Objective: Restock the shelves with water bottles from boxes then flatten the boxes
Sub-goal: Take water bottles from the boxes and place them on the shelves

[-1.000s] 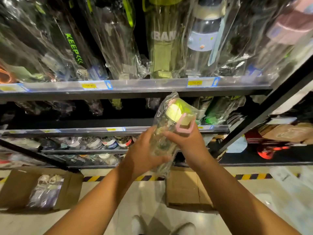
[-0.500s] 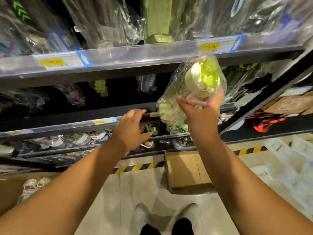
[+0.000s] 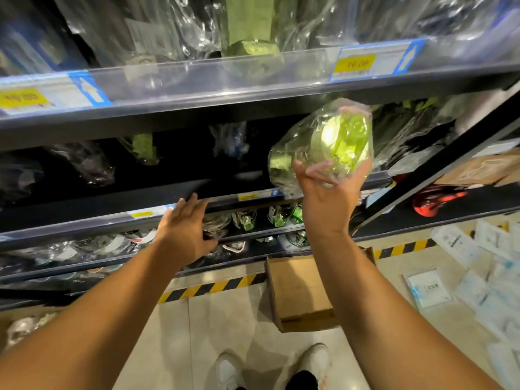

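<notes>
Up at the shelf mouth: wrapped water bottle (image 3: 332, 142) in the right hand (image 3: 329, 198), left hand (image 3: 183, 232) free
The right hand cups the green-lidded bottle from below, fingers curled round its plastic wrap, holding it tilted in the gap between the upper shelf edge (image 3: 225, 80) and the middle shelf lip (image 3: 225, 199); dark open room lies to its left, bagged stock (image 3: 408, 136) crowds its right. The left hand is flat and spread, fingertips at the same lip. A cardboard box (image 3: 298, 291) sits on the floor (image 3: 225, 327) below
</notes>
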